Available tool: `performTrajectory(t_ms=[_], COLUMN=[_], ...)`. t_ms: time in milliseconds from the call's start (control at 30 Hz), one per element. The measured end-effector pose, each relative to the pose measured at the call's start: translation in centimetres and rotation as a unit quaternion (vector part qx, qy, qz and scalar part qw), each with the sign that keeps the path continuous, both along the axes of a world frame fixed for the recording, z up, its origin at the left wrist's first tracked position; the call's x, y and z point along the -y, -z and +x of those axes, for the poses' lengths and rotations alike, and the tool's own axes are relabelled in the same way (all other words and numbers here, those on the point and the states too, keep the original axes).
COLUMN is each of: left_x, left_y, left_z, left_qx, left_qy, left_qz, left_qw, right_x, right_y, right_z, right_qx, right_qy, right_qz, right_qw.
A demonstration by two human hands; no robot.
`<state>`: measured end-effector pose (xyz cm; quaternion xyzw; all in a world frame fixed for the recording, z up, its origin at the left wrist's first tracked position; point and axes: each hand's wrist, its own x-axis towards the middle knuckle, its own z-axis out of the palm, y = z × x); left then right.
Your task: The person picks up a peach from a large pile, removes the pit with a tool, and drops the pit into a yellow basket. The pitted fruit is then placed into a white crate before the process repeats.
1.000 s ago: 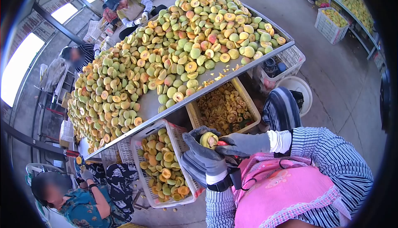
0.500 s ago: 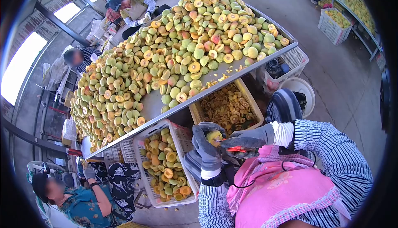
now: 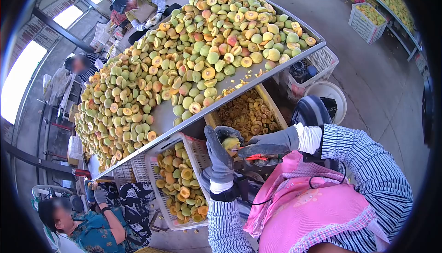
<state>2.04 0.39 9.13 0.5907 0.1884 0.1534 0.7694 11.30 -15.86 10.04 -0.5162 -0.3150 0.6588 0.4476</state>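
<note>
Left hand clasps the fruit, best held steady under light pressure from the red tool gripped in the right hand.

Can't see all of the red tool within the right hand, nor the fruit behind the left hand.

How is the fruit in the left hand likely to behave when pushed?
The fruit is probably light, being small beside the left hand. Its rounded side could let it roll. Some cut flesh seems to show, so it may be slippery, though the glove hides part.
</note>
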Motion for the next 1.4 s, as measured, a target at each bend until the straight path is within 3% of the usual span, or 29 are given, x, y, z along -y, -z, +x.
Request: performTrajectory(t_ms=[33, 100, 167, 200, 233, 300, 333, 367, 400, 433, 500, 567, 600, 633, 700, 733, 767, 833, 900, 967, 1100, 1133, 1167, 1400], left_x=[0.3, 0.9, -0.1, -0.7, -1.0, -1.5, -2.5, -3.4, -3.6, -3.7, -3.8, -2.8, -2.2, -1.5, -0.2, 0.0, 0.1, 0.0, -0.2, 0.0, 0.3, 0.4, 0.4, 1.1], left_y=[-0.3, -1.2, 0.4, 1.6, 3.0, 5.2, 5.0, 4.8, 5.5, 6.4, 8.9, 11.3, 11.8, 11.3, 9.5, 8.6, 8.0, 7.6, 7.5, 7.7, 8.3, 8.3, 8.3, 7.8], left_z=[0.2, 0.4, 0.9, 1.0, 0.9, 0.8, 0.7, 0.9, 0.2, -0.1, 0.1, -0.6, -0.9, -0.8, -1.7, -2.4, -2.9, -3.6, -4.1, -4.5, -5.0, -5.1, -5.2, -5.6], left_qx=[0.000, 0.019, 0.004, -0.012, -0.013, 0.102, 0.024, -0.051, -0.003, -0.002, 0.108, 0.109, 0.089, 0.069, 0.054, 0.046, 0.038, 0.031, 0.004, 0.008, 0.006, 0.026, 0.027, 0.058], left_qy=[0.003, -0.016, -0.003, 0.008, 0.008, -0.059, -0.103, -0.143, -0.137, -0.139, -0.164, -0.189, -0.166, -0.143, -0.163, -0.145, -0.128, -0.112, -0.071, -0.092, -0.146, -0.171, -0.173, -0.227], left_qz=[0.000, 0.012, 0.049, 0.086, 0.086, 0.223, 0.049, -0.128, -0.180, -0.180, -0.310, -0.298, -0.282, -0.263, -0.278, -0.287, -0.297, -0.289, -0.282, -0.291, -0.268, -0.264, -0.265, -0.218], left_qw=[1.000, 1.000, 0.999, 0.996, 0.996, 0.968, 0.993, 0.980, 0.974, 0.974, 0.930, 0.929, 0.941, 0.951, 0.945, 0.946, 0.945, 0.950, 0.957, 0.952, 0.952, 0.949, 0.948, 0.948], right_x=[-0.3, -1.1, -0.9, -1.2, -1.3, -1.2, -1.1, -1.2, -1.4, -1.5, -1.8, -2.8, -3.0, -3.5, -4.7, -3.8, -4.1, -4.5, -4.0, -3.7, -3.4, -3.0, -2.7, -2.8], right_y=[0.5, 1.8, 1.2, 2.5, 3.2, 3.1, 3.1, 4.3, 6.7, 8.3, 10.4, 9.5, 8.3, 9.2, 11.5, 8.3, 8.9, 9.7, 8.7, 7.7, 8.3, 8.6, 8.9, 7.5], right_z=[0.2, 0.8, 0.8, 0.6, 0.3, 0.0, -0.1, 0.6, 1.7, 2.4, 1.0, -1.4, -1.8, -1.9, -2.0, -1.5, -1.3, -1.0, -1.1, -1.3, -1.5, -1.8, -2.2, -4.2], right_qx=[0.000, 0.196, 0.220, 0.390, 0.544, 0.576, 0.607, 0.609, 0.445, 0.257, 0.330, 0.268, 0.113, 0.114, 0.165, 0.098, 0.098, 0.230, 0.208, 0.129, 0.151, 0.341, 0.519, 0.589], right_qy=[0.003, -0.003, -0.003, 0.030, 0.062, 0.098, 0.133, 0.130, 0.151, 0.166, 0.163, 0.246, 0.256, 0.256, 0.341, 0.307, 0.305, 0.309, 0.314, 0.312, 0.324, 0.299, 0.262, 0.185], right_qz=[0.000, -0.038, -0.032, 0.037, 0.106, 0.097, 0.087, 0.091, -0.025, -0.140, -0.098, 0.022, -0.025, -0.026, 0.121, 0.017, 0.017, 0.115, 0.108, 0.053, -0.006, 0.031, 0.068, 0.023], right_qw=[1.000, 0.980, 0.975, 0.920, 0.830, 0.806, 0.779, 0.777, 0.882, 0.942, 0.924, 0.931, 0.960, 0.960, 0.918, 0.947, 0.947, 0.916, 0.920, 0.940, 0.934, 0.891, 0.811, 0.786])
